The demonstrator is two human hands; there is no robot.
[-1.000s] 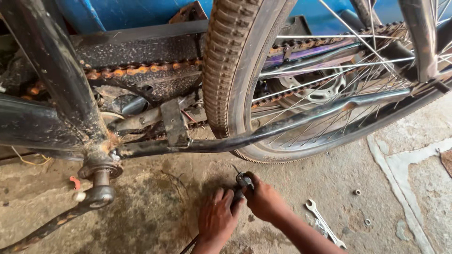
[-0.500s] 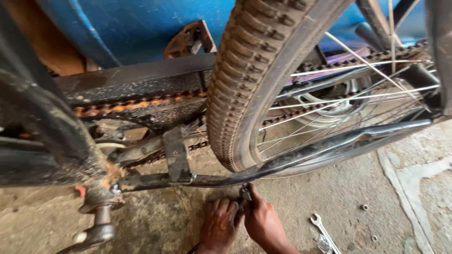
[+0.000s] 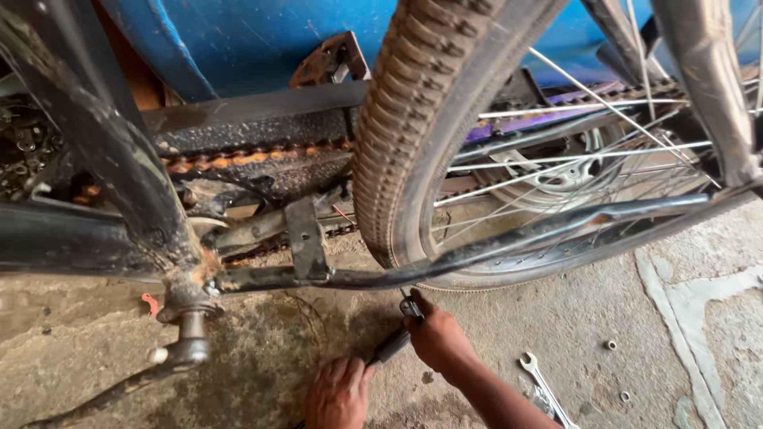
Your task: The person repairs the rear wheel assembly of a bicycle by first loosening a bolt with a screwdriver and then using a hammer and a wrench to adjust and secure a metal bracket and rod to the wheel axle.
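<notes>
My right hand [image 3: 435, 338] grips the head end of a dark hand tool [image 3: 393, 343], pliers or a similar tool, low on the concrete floor under the bicycle's lower frame tube [image 3: 509, 238]. My left hand [image 3: 338, 393] rests just below and left of it, by the tool's handle; whether it grips the handle I cannot tell. The worn rear tyre [image 3: 405, 135] stands directly above both hands.
A rusty chain [image 3: 254, 155] runs behind the frame. The crank axle [image 3: 189, 334] and a black crank arm stick out at lower left. A steel spanner [image 3: 542, 388] and small nuts [image 3: 610, 345] lie on the floor to the right. A blue panel fills the back.
The view has moved closer and tilted up at the bicycle. My hands have stayed on the tool, which now points up toward the lower frame tube.
</notes>
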